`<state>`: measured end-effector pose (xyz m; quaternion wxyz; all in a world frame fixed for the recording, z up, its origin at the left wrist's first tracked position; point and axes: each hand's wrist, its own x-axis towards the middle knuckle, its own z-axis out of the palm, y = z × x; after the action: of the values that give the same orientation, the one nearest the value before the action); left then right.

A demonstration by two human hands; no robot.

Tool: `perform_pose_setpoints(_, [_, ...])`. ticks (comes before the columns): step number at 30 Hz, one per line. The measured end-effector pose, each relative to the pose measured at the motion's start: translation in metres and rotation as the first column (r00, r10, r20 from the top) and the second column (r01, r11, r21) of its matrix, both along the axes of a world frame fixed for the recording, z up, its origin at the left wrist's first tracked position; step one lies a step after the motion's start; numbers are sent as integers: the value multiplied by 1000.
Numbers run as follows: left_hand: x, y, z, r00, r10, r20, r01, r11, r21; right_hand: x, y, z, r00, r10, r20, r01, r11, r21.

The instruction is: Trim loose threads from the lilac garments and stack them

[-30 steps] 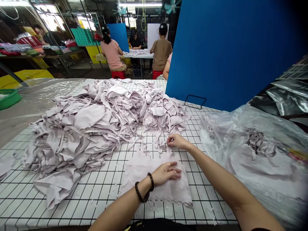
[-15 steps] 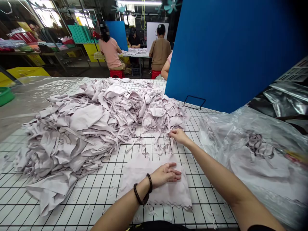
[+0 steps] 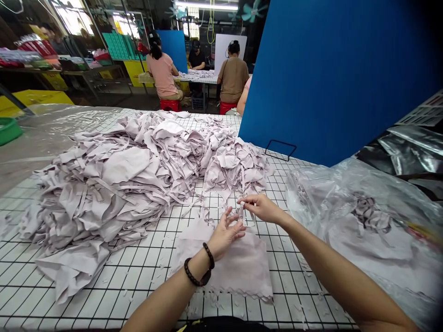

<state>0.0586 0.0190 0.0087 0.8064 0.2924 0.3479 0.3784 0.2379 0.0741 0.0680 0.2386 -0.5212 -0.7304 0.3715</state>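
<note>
In front of me a pale lilac garment (image 3: 238,272) with thin straps and a wavy hem lies flat on the grid-lined table. My right hand (image 3: 261,207) pinches one strap (image 3: 241,212) and lifts it above the garment's upper edge. Just left of that strap is my left hand (image 3: 226,235), over the garment with its fingers apart; whether its fingertips touch the strap I cannot tell. A dark beaded bracelet circles the left wrist. The garment's other strap (image 3: 206,214) rests on the table.
A large heap of similar pale garments (image 3: 114,198) covers the left, joined by a smaller pile (image 3: 235,166) ahead. Clear plastic (image 3: 311,184) with garments lies at right. A blue board (image 3: 311,83) stands behind a black wire frame (image 3: 280,150). Several people sit farther back.
My right hand has drawn the strap toward me from beside the pile. My left hand has risen from the garment's middle, moving forward and left toward the strap.
</note>
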Motion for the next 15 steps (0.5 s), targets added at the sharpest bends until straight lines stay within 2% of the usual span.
perform_pose_setpoints(4, [0,7,-2,991,-55,-125,62,997,53,1,-13,-1,1000,24,20,-24,1000,7])
perform_pose_setpoints(10, [7,-1,-4,995,-100,-18,100,995,-9,0,-16,-6,999,39,19,-37,994,-100])
perform_pose_setpoints(13, [10,-2,-6,991,-131,-33,132,991,6,3,-17,-10,998,50,49,-43,990,-134])
perform_pose_setpoints(15, [10,-3,-7,989,-130,-73,131,991,8,7,-19,-9,992,63,105,-52,994,-100])
